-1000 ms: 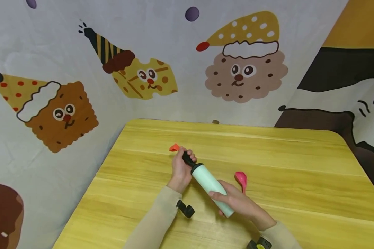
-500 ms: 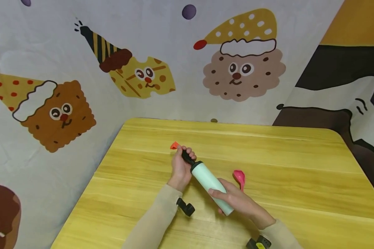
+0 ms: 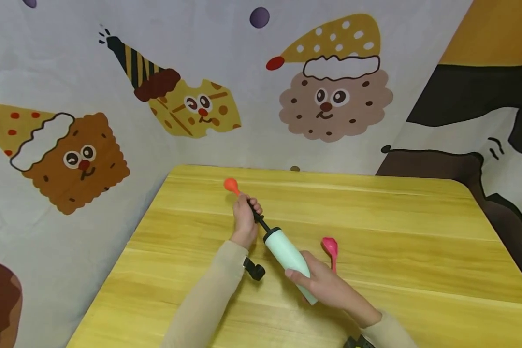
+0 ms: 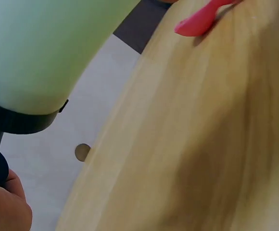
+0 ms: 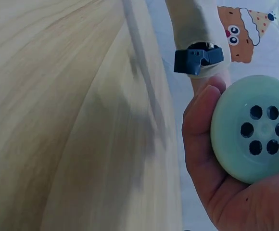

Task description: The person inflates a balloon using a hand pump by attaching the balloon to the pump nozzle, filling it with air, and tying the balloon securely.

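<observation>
Pump (image 3: 282, 246): I held it tilted above the worktop (image 3: 396, 217), rod (image 3: 266, 225) partly out.
Left fingers (image 3: 255, 205): curled round the black handle (image 3: 255, 212).
Right fingers (image 5: 197, 115): wrapped round the pump's lower end.
Orange balloon (image 3: 231, 184): just beyond my left fingers, join hidden; slack grip, I judged, could let it fly loose.
Pink balloon (image 3: 329, 245): lay near my right fingers; a wild stroke might have swept it.

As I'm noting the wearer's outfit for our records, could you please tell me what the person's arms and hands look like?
The left sleeve and right sleeve are plain, light beige and reach the wrists. A small black device sits at the left cuff; another dark device by the right wrist is cut off by the head view's lower edge. The left hand and right hand wear no gloves.
</observation>
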A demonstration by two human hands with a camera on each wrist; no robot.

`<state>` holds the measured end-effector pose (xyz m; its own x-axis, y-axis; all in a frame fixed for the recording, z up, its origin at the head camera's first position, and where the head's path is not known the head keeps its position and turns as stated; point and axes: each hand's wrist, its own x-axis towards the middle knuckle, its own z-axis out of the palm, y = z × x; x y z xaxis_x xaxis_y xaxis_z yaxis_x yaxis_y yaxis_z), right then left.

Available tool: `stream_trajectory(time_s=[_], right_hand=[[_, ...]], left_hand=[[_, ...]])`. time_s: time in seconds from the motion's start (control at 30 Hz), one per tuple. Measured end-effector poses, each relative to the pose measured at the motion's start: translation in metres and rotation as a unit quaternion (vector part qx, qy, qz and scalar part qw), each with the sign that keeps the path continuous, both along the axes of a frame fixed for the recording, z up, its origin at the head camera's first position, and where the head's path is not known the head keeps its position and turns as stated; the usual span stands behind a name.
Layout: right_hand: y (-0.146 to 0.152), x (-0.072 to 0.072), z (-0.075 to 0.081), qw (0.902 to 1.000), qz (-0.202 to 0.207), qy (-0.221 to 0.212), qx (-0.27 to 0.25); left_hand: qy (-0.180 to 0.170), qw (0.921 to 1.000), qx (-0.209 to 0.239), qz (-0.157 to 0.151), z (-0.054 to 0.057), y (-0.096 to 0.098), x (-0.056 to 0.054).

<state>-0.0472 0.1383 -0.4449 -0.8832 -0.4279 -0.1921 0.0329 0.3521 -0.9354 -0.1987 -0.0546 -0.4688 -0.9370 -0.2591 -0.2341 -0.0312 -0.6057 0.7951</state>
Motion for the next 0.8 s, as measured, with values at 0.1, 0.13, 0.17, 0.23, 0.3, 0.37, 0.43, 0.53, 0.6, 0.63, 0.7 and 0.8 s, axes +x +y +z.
stream_trajectory(time_s=[0.1,0.13,0.17,0.23,0.3,0.37,0.43,0.53,0.6,0.63,0.7,0.8], right_hand=[[-0.001,0.000,0.002,0.9998,-0.002,0.019,0.012],[-0.001,-0.001,0.002,0.9999,-0.001,0.015,0.008],[-0.001,-0.002,0.002,0.9999,0.000,0.011,0.005],[-0.001,-0.004,0.000,1.0000,0.002,-0.002,-0.005],[0.000,-0.007,-0.002,0.9997,0.003,-0.018,-0.017],[0.001,-0.009,-0.004,0.9993,0.001,-0.028,-0.025],[-0.001,-0.010,-0.005,0.9991,-0.004,-0.034,-0.026],[-0.006,-0.009,-0.006,0.9995,-0.011,-0.026,-0.016],[-0.011,-0.007,-0.005,0.9998,-0.013,-0.015,-0.005],[-0.012,-0.006,-0.005,0.9999,-0.012,-0.008,0.003],[-0.013,-0.003,-0.004,0.9999,-0.011,-0.001,0.013],[-0.012,0.000,-0.003,0.9997,-0.006,0.006,0.022]], left_hand=[[0.003,0.9998,0.013,-0.012,0.004,0.002,0.002],[0.002,0.9998,0.014,-0.017,0.005,0.003,0.004],[0.001,0.9996,0.015,-0.023,0.005,0.006,0.007],[-0.002,0.9992,0.010,-0.039,0.005,0.011,0.013],[-0.005,0.9985,0.000,-0.054,0.001,0.016,0.019],[-0.009,0.9977,-0.010,-0.066,-0.002,0.019,0.024],[-0.011,0.9974,-0.017,-0.070,-0.005,0.020,0.027],[-0.010,0.9984,-0.014,-0.054,-0.007,0.016,0.021],[0.000,0.9995,-0.012,-0.030,-0.007,0.008,0.014],[0.004,0.9998,-0.010,-0.018,-0.007,0.004,0.010],[0.012,0.9999,-0.008,-0.001,-0.007,-0.004,0.004],[0.012,0.9999,-0.007,-0.002,-0.005,-0.010,0.001]])
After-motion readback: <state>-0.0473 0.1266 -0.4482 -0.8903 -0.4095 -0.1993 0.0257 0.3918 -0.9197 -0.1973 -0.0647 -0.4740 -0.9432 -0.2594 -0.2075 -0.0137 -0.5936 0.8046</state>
